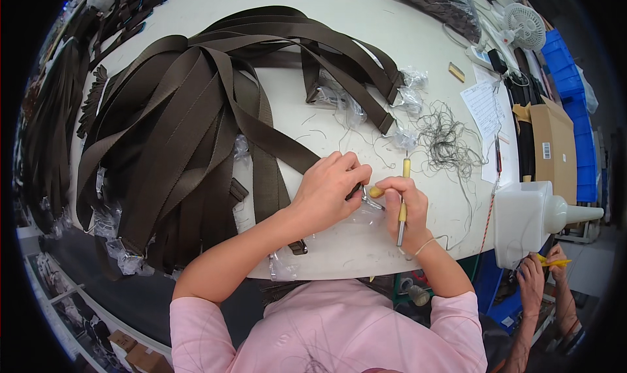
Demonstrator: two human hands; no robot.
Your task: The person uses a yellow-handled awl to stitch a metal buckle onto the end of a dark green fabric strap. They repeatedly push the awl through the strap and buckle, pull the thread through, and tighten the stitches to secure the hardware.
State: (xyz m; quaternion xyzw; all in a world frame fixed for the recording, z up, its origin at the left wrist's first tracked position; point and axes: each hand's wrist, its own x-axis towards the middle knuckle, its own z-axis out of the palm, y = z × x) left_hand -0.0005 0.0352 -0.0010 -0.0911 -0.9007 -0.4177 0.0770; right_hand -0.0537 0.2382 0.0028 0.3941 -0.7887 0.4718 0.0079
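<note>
My left hand [333,187] is closed on the end of a dark brown webbing strap [277,141], its fingers bent around a small metal fitting [366,195] with clear plastic film on it. Close to its right, my right hand [410,213] grips a slim pen-like tool [402,210] with yellow wrapping and metal ends, held nearly upright. A yellow finger cot [376,191] covers one fingertip of that hand, near the fitting. Whether the right fingers also touch the fitting, I cannot tell. The strap runs up left into a big looped heap of similar straps [176,112].
Several strap ends with plastic-wrapped buckles [385,122] lie beyond my hands. Right of them are a tangle of dark thread [447,138], paper sheets [484,108] and a white container [522,219] at the table edge. Another person's hands [532,278] work at lower right.
</note>
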